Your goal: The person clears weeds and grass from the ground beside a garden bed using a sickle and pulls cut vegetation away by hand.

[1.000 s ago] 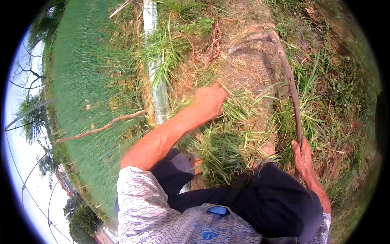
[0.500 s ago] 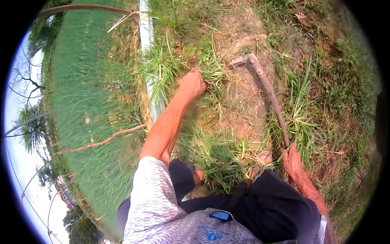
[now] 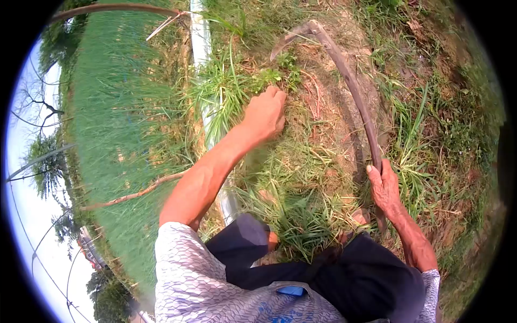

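My left hand [image 3: 265, 114] is closed low over the ground, its fingertips turned down beside a small leafy weed [image 3: 267, 78]. Whatever lies inside those fingers is hidden. My right hand [image 3: 385, 185] grips the long wooden handle [image 3: 353, 86] of a hoe. The hoe's narrow head [image 3: 291, 40] rests near the soil beyond my left hand, pointing left. A long-leaved grass clump [image 3: 221, 99] stands just left of that hand. Cut or pulled grass [image 3: 301, 220] lies heaped in front of my legs.
A pale pipe or plastic strip [image 3: 201, 43] runs along the left edge of the path. Dense thin green crop [image 3: 124, 107] grows beyond it. A crooked stick [image 3: 140, 189] and a curved pole [image 3: 113, 8] cross over the crop. Weeds [image 3: 458, 124] cover the right side.
My left hand has moved forward and slightly right. The hoe head has swung farther ahead and to the left. Bare soil with reddish stems now shows where green weeds stood.
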A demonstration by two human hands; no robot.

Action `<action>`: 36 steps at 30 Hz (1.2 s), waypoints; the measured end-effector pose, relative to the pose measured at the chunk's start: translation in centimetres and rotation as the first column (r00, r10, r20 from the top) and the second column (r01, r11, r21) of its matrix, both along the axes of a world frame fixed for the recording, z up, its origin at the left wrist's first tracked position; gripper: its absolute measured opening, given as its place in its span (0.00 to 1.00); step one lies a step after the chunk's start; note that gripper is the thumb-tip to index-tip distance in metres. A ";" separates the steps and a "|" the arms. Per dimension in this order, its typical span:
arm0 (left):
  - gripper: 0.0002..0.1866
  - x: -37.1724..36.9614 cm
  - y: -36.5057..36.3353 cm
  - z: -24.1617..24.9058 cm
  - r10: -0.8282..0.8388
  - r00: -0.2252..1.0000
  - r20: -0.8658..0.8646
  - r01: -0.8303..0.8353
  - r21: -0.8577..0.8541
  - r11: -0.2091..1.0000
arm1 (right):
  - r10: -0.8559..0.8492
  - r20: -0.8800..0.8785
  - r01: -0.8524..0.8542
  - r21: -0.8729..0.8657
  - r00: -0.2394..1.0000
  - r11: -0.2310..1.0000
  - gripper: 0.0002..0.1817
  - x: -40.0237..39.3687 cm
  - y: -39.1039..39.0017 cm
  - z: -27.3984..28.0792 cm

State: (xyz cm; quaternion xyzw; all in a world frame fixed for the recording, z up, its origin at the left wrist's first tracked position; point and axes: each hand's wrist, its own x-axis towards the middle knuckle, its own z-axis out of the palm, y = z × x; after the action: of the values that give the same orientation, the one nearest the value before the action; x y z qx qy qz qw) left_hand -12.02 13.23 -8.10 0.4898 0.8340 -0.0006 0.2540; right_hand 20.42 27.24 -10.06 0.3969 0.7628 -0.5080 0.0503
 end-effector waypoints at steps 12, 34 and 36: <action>0.38 -13.4 -1.1 -6.5 -0.327 0.819 -0.472 0.297 -0.140 0.945 | 0.131 0.244 -0.145 0.042 0.961 0.989 0.18 11.2 -2.3 -1.5; 0.19 -13.6 -5.6 -3.9 -0.076 0.857 -0.510 0.165 0.131 0.977 | 0.118 0.124 -0.119 -0.002 0.985 0.993 0.24 -13.6 -4.7 1.1; 0.26 -15.3 -5.8 -3.2 0.016 0.919 -0.394 -0.017 0.000 1.000 | 0.098 0.186 -0.074 -0.132 0.978 0.988 0.25 -12.8 -7.1 0.7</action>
State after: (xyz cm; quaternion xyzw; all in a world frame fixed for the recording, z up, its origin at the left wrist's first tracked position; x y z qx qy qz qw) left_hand -27.28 7.44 -11.29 0.4724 0.8721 -0.0983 0.0819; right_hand 7.62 20.17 -9.37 0.4068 0.7377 -0.5113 0.1701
